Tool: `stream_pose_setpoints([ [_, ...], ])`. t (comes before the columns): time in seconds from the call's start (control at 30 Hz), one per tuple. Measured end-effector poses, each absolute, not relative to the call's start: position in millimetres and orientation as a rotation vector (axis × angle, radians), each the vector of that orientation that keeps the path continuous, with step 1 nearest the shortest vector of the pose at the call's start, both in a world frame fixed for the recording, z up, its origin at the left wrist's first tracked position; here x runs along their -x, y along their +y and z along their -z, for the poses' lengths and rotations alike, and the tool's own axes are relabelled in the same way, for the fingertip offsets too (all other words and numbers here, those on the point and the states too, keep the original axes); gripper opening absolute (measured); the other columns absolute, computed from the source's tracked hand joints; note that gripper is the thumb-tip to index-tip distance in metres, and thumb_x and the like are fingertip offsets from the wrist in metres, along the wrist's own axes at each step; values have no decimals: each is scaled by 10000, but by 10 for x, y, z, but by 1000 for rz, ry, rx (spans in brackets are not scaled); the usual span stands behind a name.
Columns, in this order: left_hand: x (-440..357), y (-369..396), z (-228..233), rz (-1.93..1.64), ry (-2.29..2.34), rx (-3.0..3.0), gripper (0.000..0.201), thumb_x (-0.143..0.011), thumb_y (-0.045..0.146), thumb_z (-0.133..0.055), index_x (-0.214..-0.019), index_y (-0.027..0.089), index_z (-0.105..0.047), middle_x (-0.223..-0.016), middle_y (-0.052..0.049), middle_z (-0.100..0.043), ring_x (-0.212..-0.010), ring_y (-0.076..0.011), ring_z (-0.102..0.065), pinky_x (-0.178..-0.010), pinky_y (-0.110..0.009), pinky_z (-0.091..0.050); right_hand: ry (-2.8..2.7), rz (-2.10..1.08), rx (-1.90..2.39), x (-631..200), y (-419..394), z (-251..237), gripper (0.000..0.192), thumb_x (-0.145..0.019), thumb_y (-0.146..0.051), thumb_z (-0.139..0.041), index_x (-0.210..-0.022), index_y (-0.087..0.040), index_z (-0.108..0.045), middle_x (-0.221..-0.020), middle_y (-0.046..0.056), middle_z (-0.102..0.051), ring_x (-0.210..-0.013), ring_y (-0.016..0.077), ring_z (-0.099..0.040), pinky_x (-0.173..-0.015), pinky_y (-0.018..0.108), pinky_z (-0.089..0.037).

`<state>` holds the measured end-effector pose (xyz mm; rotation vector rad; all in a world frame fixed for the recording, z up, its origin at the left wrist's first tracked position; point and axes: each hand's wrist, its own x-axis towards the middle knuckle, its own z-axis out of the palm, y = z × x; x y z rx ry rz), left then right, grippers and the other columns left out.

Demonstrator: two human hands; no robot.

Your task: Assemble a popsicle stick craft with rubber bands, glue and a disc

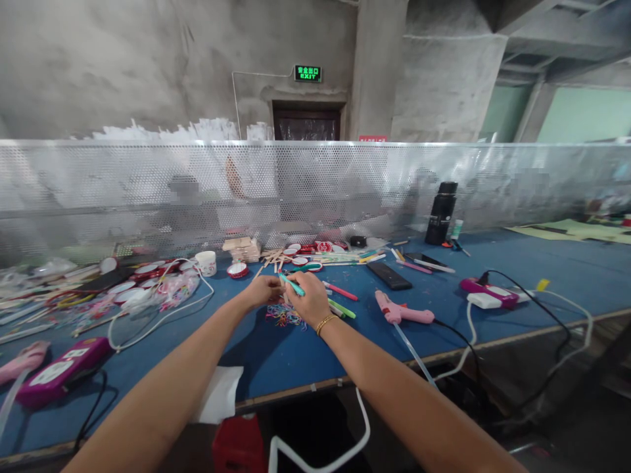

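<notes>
My right hand grips a teal pen-like stick over the blue table, a gold bracelet on its wrist. My left hand meets it from the left, fingers pinched at the stick's left end; whether it holds something small there I cannot tell. Just below both hands lies a small heap of coloured rubber bands. Pink and green markers lie to the right of my right hand.
A pink glue gun with cable lies right of the hands. A black remote, a black flask, wooden sticks, round red-and-white lids and a white cup stand farther back. A perforated metal screen walls the far edge. Power strips lie on both sides.
</notes>
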<state>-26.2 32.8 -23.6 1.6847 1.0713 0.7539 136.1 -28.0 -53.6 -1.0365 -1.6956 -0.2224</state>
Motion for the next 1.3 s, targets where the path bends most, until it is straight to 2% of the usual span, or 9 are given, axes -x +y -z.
stream_pose_setpoints([
  [0.5,260,323,219,-736,1093,-1689,405,-527,422,-861,-735,134,-666,-621,-16,-648,-594,-154,-641,-601,-274,-476,-1667,230,1060,-1366,-280,537,128,-916,-292,-534,-934,-215,-635,-864,38,-665,-850,188,-572,-811,295,-424],
  [1.3,275,336,227,-722,1090,-1750,388,-573,433,-825,-751,127,-666,-623,-31,-649,-593,-157,-635,-572,-257,-439,-1686,238,1049,-1365,-286,532,124,-914,-301,-539,-917,-216,-630,-838,35,-657,-832,191,-561,-796,295,-411],
])
